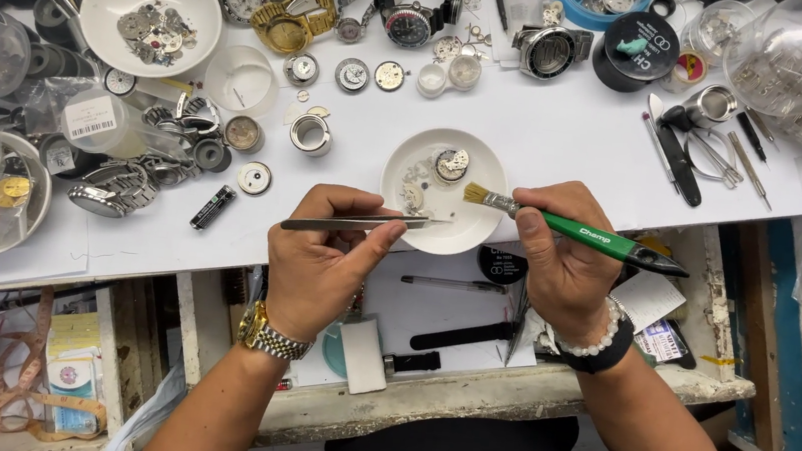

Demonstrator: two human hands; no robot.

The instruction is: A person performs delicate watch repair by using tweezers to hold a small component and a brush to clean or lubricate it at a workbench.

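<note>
Here the left hand (322, 257) pinches steel tweezers (356, 222), tips reaching over the small white dish (466, 225) on the desk (572, 134). The right hand (563, 264) grips a green-handled brush (572, 229), bristles angled at the watch movement (450, 165) inside the dish, as if for dusting

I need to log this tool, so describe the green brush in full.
The brush has a glossy green handle with a black tapered tail and a metal band clamping short, pale yellow bristles. It lies nearly level, bristles pointing left over the small white dish, seemingly just above its surface. The right hand pinches the handle near the band; the tail juts right past the hand.
</note>
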